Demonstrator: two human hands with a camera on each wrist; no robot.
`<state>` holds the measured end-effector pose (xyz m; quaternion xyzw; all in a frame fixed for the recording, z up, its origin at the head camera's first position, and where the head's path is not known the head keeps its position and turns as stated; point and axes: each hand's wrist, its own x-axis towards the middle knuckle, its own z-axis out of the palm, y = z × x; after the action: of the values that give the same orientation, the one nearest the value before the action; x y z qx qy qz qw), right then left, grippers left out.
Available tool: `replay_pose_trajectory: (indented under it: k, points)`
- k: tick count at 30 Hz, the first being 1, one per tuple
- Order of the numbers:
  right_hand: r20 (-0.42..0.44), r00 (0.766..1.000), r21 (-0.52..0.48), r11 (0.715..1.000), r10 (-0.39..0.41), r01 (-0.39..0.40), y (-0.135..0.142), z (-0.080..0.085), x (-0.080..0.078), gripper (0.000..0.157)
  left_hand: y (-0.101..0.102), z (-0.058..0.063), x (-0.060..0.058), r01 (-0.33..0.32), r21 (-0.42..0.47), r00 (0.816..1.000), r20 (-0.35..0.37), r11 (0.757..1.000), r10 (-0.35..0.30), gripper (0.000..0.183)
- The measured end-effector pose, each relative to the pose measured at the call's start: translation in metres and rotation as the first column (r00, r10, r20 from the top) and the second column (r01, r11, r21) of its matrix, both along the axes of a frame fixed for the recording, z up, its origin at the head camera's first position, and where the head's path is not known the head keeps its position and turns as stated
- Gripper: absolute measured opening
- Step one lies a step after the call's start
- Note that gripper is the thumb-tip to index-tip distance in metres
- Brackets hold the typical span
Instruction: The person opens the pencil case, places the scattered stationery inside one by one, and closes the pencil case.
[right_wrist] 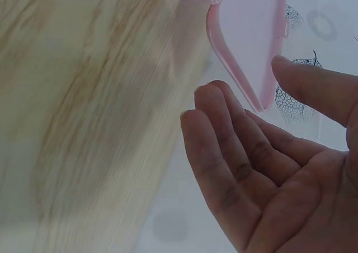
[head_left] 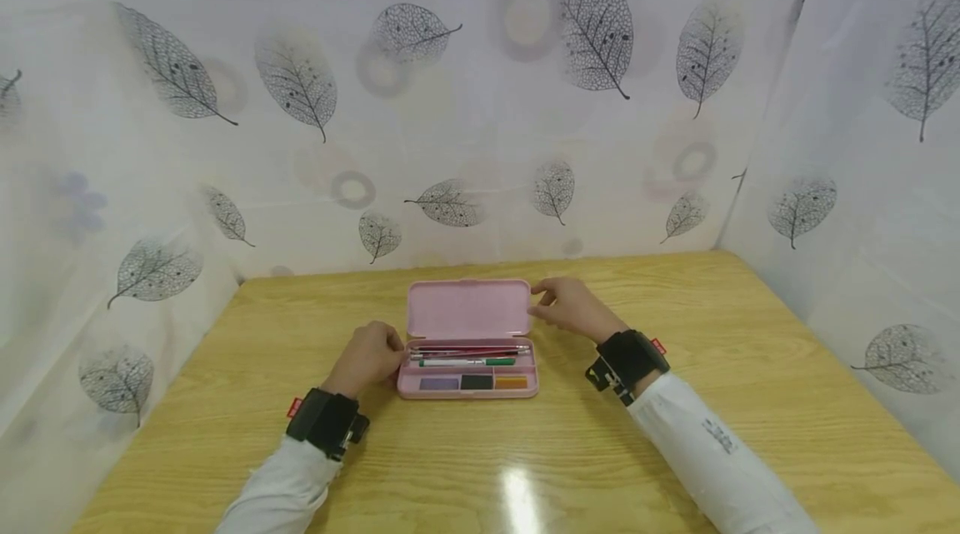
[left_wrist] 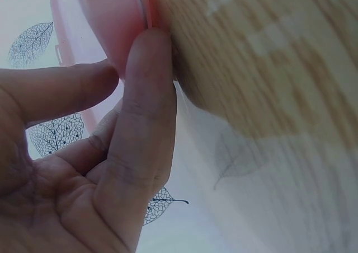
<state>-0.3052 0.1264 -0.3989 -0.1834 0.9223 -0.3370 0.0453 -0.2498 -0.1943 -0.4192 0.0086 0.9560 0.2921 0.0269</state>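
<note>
A pink pencil case (head_left: 468,396) lies on the table, its lid (head_left: 468,309) raised at the back. Several slim pencils (head_left: 468,349) and a white marker with a green cap (head_left: 465,362) lie in its upper compartments. Along the front are a purple block (head_left: 438,384), a dark block (head_left: 477,382) and an orange block (head_left: 512,382). My left hand (head_left: 367,359) pinches the left end of the case between thumb and fingers. Beside the lid's right edge is my right hand (head_left: 573,306), thumb and fingers spread apart; in the right wrist view it holds nothing.
The wooden table (head_left: 465,451) reaches back to a pale curtain (head_left: 480,117) with a leaf print, which also hangs along both sides. Black cameras are strapped to both wrists, the left strap (head_left: 324,421) and the right strap (head_left: 632,359).
</note>
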Motion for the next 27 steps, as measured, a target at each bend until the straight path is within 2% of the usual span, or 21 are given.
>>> replay_pose_trajectory:
  k: [11, 18, 22, 27]
  points:
    - [0.035, 0.999, -0.025, 0.999, 0.029, -0.028, -0.002, 0.001, 0.001, 0.039, 0.000, 0.000, 0.000, -0.001, 0.000, 1.000, -0.005, 1.000, 0.001, 0.013]
    - [0.102, 0.992, -0.146, 0.988, 0.068, -0.053, 0.003, 0.009, 0.008, 0.033, 0.000, 0.001, 0.000, -0.002, -0.009, 1.000, -0.002, 1.000, 0.002, 0.014]
    - [0.133, 0.989, -0.197, 0.980, 0.069, -0.042, 0.004, 0.014, 0.013, 0.039, 0.000, 0.000, 0.000, 0.010, -0.017, 1.000, -0.030, 1.000, -0.010, 0.014]
    - [0.127, 0.989, -0.186, 0.981, 0.071, -0.046, 0.002, 0.020, 0.023, 0.043, 0.000, 0.000, 0.001, 0.006, -0.004, 1.000, -0.031, 1.000, -0.007, 0.013]
